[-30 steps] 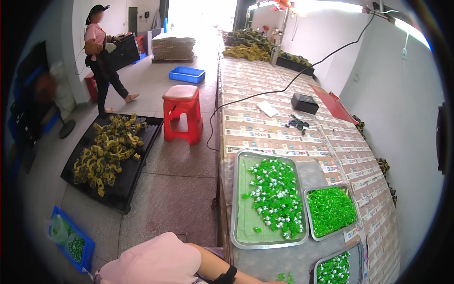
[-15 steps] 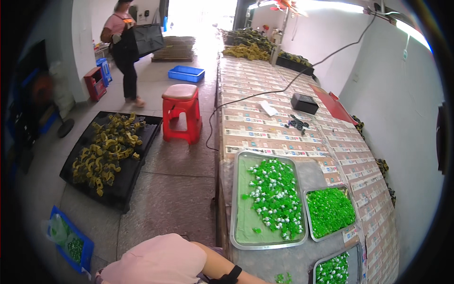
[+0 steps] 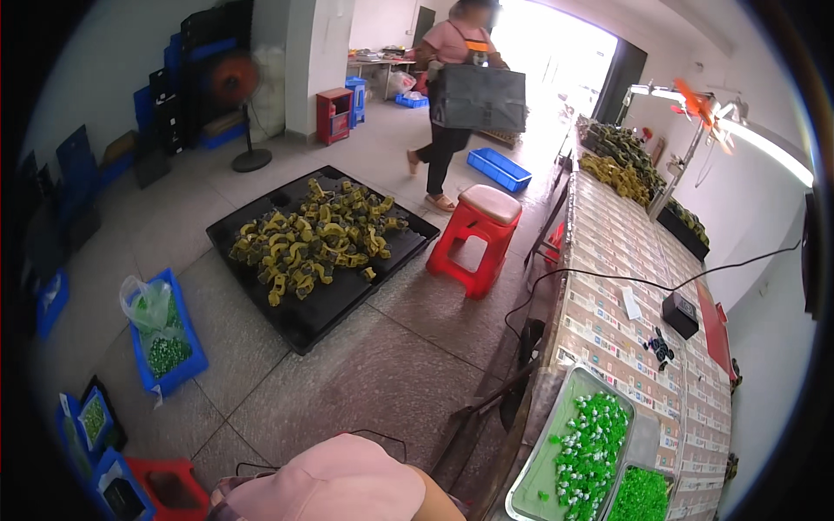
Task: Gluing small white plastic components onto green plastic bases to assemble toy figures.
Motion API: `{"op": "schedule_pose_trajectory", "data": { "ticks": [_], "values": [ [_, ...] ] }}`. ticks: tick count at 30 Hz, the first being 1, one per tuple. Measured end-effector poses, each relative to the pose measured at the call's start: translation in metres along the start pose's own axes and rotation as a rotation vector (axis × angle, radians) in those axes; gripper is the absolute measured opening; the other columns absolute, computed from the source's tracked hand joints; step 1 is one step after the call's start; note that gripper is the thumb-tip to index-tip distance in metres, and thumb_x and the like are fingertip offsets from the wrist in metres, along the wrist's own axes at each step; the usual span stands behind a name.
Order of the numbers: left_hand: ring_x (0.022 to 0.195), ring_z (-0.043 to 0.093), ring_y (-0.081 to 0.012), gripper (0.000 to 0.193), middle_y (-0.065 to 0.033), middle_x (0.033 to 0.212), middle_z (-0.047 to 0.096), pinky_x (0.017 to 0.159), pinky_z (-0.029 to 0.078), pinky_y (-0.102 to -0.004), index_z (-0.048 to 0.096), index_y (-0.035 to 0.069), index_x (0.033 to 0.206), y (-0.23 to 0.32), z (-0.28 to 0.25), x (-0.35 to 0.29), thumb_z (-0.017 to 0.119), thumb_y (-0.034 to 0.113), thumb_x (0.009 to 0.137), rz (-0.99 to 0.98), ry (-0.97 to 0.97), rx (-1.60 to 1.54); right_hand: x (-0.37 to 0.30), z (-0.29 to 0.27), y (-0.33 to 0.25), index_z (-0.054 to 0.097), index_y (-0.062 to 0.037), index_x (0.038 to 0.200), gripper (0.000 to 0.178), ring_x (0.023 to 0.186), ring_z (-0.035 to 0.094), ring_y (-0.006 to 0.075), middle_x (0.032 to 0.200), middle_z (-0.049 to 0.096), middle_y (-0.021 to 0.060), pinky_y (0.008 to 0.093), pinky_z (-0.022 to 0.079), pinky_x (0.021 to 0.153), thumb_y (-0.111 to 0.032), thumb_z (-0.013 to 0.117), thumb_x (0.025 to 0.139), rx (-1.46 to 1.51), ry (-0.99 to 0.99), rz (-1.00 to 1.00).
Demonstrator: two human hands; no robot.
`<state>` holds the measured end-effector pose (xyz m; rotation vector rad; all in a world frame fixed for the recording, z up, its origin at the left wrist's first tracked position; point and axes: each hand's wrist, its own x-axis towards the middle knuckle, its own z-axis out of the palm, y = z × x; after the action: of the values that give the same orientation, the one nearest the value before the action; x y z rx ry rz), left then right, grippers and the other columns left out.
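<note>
Neither of my hands shows in the head view. A pink sleeve (image 3: 339, 482) with a bit of bare arm fills the lower edge. To its right, on the long table (image 3: 625, 286), a metal tray (image 3: 543, 460) holds several green and white small parts. A second tray (image 3: 643, 497) beside it holds green parts only.
A red stool (image 3: 473, 230) stands by the table. A black pallet (image 3: 321, 295) on the floor carries a heap of yellow and black parts. A person (image 3: 460, 87) carrying a black crate walks at the back. Blue bins (image 3: 169, 343) lie at the left. A black box (image 3: 679, 314) and a cable sit on the table.
The view has swung left and down toward the floor. The person with the crate has walked to the right, near the table's far end. The forearm with the black wristband has left the picture.
</note>
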<state>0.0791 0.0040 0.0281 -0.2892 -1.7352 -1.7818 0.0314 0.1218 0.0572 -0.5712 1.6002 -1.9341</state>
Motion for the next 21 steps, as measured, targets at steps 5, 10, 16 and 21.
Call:
{"op": "schedule_pose_trajectory", "data": {
  "ticks": [5,10,16,21],
  "values": [
    [0.067,0.055,-0.0174,0.012,-0.0096,0.08,0.059,0.057,0.045,-0.0276,0.059,0.002,0.079,-0.002,0.008,0.005,0.057,0.013,0.076,0.02,-0.015,0.004,0.009,-0.035,0.015,0.049,0.0015,0.093,0.02,0.071,0.053,0.0192,0.081,0.053,0.0118,0.0273,0.046,0.064,0.003,0.055,0.073,-0.087,0.067,-0.093],
    [0.065,0.054,-0.0159,0.01,-0.0069,0.076,0.059,0.056,0.044,-0.0263,0.061,0.004,0.079,-0.052,0.035,0.001,0.058,0.012,0.074,0.123,0.044,-0.161,-0.004,-0.038,0.02,0.049,0.0022,0.093,0.02,0.07,0.052,0.0186,0.08,0.053,0.0115,0.0269,0.045,0.064,0.002,0.055,0.074,-0.196,0.211,-0.156],
    [0.055,0.053,-0.0098,0.015,-0.0047,0.064,0.06,0.048,0.041,-0.0239,0.064,0.007,0.082,-0.021,0.028,0.006,0.06,0.018,0.073,-0.388,-0.197,-0.159,-0.021,-0.031,0.017,0.048,0.0031,0.094,0.021,0.068,0.051,0.0173,0.078,0.053,0.0108,0.0259,0.044,0.063,0.001,0.055,0.075,-0.209,0.431,-0.187],
    [0.071,0.057,-0.0165,0.019,-0.0106,0.078,0.059,0.062,0.045,-0.0282,0.058,0.001,0.085,-0.074,0.038,0.01,0.057,0.014,0.071,-0.48,-0.333,-0.142,-0.014,-0.053,0.033,0.047,0.0038,0.092,0.019,0.067,0.05,0.0159,0.075,0.052,0.0105,0.025,0.042,0.062,0.001,0.054,0.075,-0.311,0.501,-0.149]
  ]
}}
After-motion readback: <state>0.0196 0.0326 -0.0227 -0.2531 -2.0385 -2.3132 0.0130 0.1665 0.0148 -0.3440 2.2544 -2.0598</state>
